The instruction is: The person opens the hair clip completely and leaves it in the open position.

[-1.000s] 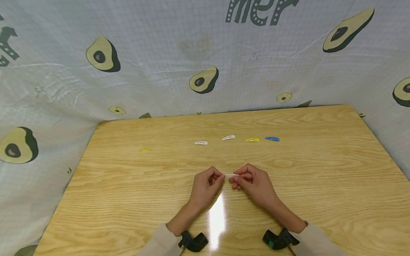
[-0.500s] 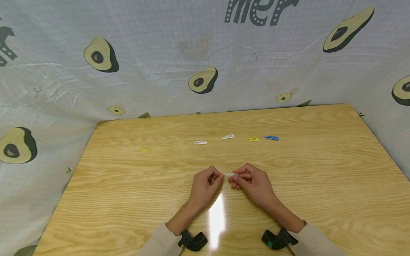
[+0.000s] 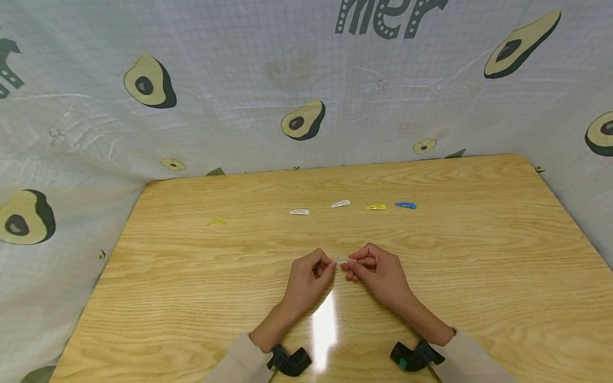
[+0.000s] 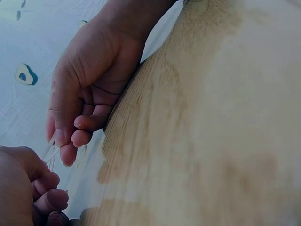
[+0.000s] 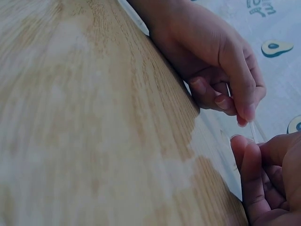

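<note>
My left hand (image 3: pixel 308 279) and right hand (image 3: pixel 379 274) meet above the wooden table in the head view, fingertips a short gap apart. Between them stretches a slim white hair clip (image 3: pixel 342 261), seen nearly edge-on. The left thumb and index finger pinch its left end, while the right thumb and fingers pinch the right end. In the right wrist view, the clip (image 5: pixel 252 128) shows as thin pale strips bridging the two sets of fingertips. Its ends are hidden by the fingers, and whether it is snapped closed I cannot tell.
Beyond the hands lie two white hair clips (image 3: pixel 299 212), a yellow hair clip (image 3: pixel 375 207) and a blue hair clip (image 3: pixel 405 205), spaced in a rough row. A curved yellow piece (image 3: pixel 216 222) sits farther left. An avocado-print cloth (image 3: pixel 215 106) hangs behind the table (image 3: pixel 191 298).
Both hands stay almost in place, still pinching the white hair clip. Its visible part looks slightly more tilted and less bright than before. The clips on the table have not moved.
</note>
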A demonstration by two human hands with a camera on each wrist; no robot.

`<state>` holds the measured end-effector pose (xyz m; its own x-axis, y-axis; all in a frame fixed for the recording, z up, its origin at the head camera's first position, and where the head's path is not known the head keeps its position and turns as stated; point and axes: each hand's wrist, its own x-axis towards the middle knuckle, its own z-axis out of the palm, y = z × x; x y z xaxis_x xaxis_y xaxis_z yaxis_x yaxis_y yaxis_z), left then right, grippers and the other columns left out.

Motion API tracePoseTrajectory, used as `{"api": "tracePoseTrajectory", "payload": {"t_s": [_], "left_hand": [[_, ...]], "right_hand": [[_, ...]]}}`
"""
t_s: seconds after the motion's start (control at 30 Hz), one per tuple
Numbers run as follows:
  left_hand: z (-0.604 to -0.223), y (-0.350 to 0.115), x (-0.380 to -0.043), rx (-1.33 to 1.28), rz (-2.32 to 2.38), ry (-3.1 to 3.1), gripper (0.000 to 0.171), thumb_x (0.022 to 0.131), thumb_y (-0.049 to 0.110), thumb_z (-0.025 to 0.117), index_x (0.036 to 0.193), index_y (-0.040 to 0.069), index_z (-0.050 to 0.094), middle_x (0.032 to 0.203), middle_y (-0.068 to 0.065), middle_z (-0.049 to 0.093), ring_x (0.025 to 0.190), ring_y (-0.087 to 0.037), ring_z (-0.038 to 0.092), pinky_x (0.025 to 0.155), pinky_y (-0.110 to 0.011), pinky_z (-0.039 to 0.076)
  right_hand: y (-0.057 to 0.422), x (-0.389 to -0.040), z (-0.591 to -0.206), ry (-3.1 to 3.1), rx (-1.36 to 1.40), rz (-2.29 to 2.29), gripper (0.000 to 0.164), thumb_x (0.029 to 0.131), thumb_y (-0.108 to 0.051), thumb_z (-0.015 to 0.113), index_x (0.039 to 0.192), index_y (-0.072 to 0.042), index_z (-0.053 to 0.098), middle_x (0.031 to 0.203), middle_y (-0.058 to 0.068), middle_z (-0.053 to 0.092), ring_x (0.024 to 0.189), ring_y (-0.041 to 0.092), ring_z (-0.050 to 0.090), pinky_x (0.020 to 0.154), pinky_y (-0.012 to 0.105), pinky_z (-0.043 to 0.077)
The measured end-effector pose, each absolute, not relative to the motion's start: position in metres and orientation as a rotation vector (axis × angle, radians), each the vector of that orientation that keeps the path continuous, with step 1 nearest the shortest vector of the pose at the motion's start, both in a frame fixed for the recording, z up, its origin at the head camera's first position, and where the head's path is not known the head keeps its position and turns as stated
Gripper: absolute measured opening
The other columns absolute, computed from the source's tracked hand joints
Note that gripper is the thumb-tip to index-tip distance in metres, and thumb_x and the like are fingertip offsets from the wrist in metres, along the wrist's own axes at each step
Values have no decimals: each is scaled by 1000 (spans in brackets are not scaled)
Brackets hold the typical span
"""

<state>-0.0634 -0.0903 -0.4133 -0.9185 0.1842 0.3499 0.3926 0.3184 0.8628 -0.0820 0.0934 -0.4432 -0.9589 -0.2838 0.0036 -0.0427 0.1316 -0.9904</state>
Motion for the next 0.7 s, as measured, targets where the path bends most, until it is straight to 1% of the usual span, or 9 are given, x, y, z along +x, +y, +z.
{"api": "tracePoseTrajectory", "payload": {"t_s": [0.23,0.37,0.47,0.57,0.63,0.7], "left_hand": [[-416,-91,-64,-512,-1665,-2400,9,84,-12,64,78,-5,62,61,-10,57,51,-10,43,47,-18,35],[-416,-94,-64,-434,-1780,-2434,5,88,-6,64,83,-6,64,65,-13,60,50,-11,46,47,-18,37],[-415,-98,-65,-338,-1909,-2456,6,91,0,63,88,-6,65,68,-16,62,49,-17,51,48,-18,39],[-412,-103,-66,-283,-1976,-2457,9,92,2,61,93,-7,64,73,-21,62,52,-31,55,49,-19,42],[-409,-106,-67,-259,-1976,-2449,9,93,2,61,94,-6,63,77,-23,62,56,-37,55,51,-21,44],[-408,-110,-69,-236,-1980,-2432,8,93,1,60,95,-7,62,79,-25,61,59,-41,55,52,-25,46]], "right_hand": [[93,-82,-443,2216,-339,-1948,10,91,-4,65,99,1,61,87,11,72,71,22,70,64,31,55],[91,-81,-444,2196,-335,-1982,10,90,-3,65,98,2,61,87,13,72,70,23,70,63,32,56],[88,-82,-443,2202,-332,-1989,12,90,-6,66,98,3,61,87,13,72,70,23,70,63,32,56],[83,-84,-441,2240,-332,-1979,11,90,-7,67,96,1,62,86,12,72,69,23,70,62,32,56],[79,-87,-439,2270,-343,-1968,10,90,-7,67,94,0,62,86,12,72,69,23,70,62,31,56],[74,-90,-435,2292,-357,-1959,9,89,-6,67,93,1,62,85,12,72,68,23,70,62,31,56]]}}
